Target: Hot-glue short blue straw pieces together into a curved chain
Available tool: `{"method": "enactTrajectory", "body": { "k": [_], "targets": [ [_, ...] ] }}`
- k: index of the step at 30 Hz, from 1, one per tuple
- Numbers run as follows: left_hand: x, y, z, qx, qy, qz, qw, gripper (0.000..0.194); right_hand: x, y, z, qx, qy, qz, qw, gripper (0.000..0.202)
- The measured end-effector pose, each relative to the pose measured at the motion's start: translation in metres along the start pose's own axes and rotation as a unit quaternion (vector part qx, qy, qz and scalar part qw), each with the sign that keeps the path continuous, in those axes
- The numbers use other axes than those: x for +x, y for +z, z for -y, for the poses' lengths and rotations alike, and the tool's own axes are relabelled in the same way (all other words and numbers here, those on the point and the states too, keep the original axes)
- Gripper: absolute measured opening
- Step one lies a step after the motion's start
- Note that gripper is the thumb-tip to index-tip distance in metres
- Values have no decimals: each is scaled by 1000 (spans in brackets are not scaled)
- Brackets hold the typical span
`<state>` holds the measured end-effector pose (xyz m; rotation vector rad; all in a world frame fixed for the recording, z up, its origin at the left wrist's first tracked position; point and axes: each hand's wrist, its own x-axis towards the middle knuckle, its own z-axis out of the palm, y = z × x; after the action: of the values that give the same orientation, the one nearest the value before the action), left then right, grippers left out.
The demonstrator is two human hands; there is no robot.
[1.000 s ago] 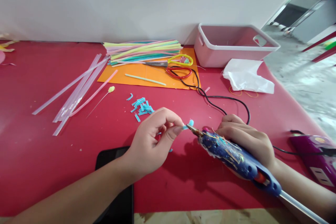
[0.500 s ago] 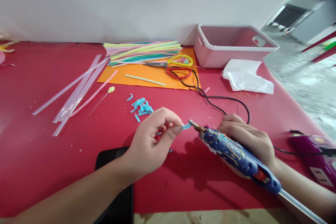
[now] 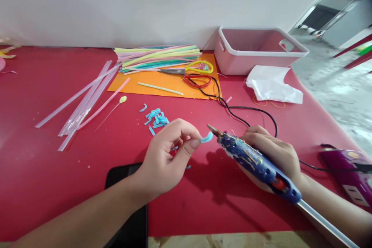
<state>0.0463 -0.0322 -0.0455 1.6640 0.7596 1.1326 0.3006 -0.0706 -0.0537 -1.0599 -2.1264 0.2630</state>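
Between thumb and forefinger, my left hand [image 3: 171, 157] pinches a short curved blue fuzzy piece [image 3: 207, 138]. My right hand [image 3: 271, 155] is wrapped round a blue glue gun [image 3: 255, 164], whose metal nozzle lies just above and right of the blue piece. A clear glue stick [image 3: 322, 221] sticks out of the gun's rear. Beyond my left hand lies a small heap of cut blue pieces [image 3: 158, 119] on the red table [image 3: 69, 186]. Another blue bit [image 3: 188, 167] is on the table beneath my left hand.
Colourful pipe cleaners [image 3: 159, 56] and scissors [image 3: 200, 80] rest on an orange sheet [image 3: 128, 85]. Clear sticks [image 3: 87, 104] lie left. A pink basket [image 3: 247, 62], white paper [image 3: 270, 85], black cable [image 3: 258, 109] and purple power strip [image 3: 345, 170] are right. A phone [image 3: 136, 217] lies under my left forearm.
The glue gun's nozzle has moved slightly up and left, to above the blue piece. The blue piece now shows a more curved end. My left hand has hardly moved.
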Motion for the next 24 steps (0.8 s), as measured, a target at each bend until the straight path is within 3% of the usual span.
{"method": "enactTrajectory", "body": {
  "k": [11, 24],
  "targets": [
    [0, -1, -1, 1, -31, 1, 1000, 9, 3, -8, -6, 32, -52, 68, 996, 10],
    [-1, 0, 0, -6, -20, 1, 1000, 9, 5, -3, 2, 16, -39, 21, 999, 5]
  ]
}}
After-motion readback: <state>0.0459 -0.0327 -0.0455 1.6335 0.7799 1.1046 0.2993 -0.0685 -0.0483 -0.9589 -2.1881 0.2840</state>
